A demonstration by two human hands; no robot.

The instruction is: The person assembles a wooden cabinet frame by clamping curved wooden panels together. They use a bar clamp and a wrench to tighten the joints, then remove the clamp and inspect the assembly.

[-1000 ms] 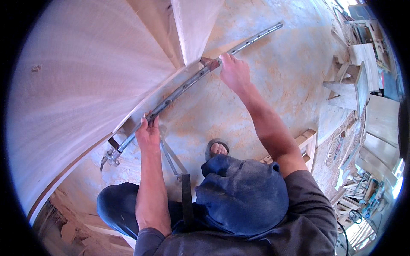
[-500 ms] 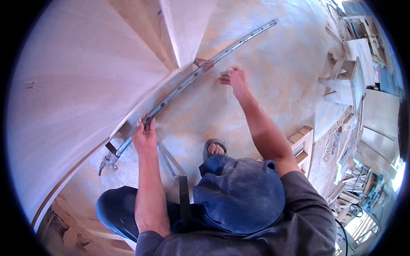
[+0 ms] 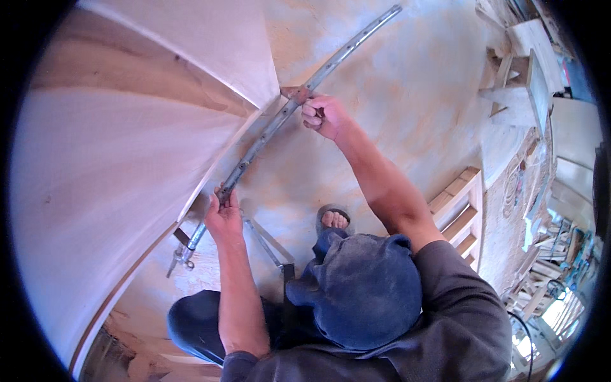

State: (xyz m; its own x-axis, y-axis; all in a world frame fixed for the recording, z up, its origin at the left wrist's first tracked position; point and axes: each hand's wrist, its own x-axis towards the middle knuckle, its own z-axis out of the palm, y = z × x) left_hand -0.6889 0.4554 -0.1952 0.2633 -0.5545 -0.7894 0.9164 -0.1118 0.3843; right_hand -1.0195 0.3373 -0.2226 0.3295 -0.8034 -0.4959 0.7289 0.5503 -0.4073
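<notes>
A long metal bar clamp (image 3: 264, 137) with holes along its bar lies slantwise along the edge of a large pale wooden panel (image 3: 127, 153). My left hand (image 3: 224, 215) is closed around the lower part of the bar, fingers underneath. Higher up, my right hand (image 3: 326, 116) is curled into a pinch right beside the clamp's red sliding jaw (image 3: 300, 95). The small metal pin it holds is mostly hidden by the fingers now. At the near end sits the clamp's screw head (image 3: 183, 256), close to the panel's edge.
Another metal bar (image 3: 262, 242) stands out below the clamp, near my left forearm. A slatted wooden frame (image 3: 461, 216) lies to the right. Beyond it are a wooden stool (image 3: 519, 89) and piled scrap wood (image 3: 541, 274). My sandalled foot (image 3: 334, 219) is on the floor.
My right hand has moved left from open air to the red jaw, its fingers curling in. My left hand keeps its hold on the bar. The whole view has shifted slightly.
</notes>
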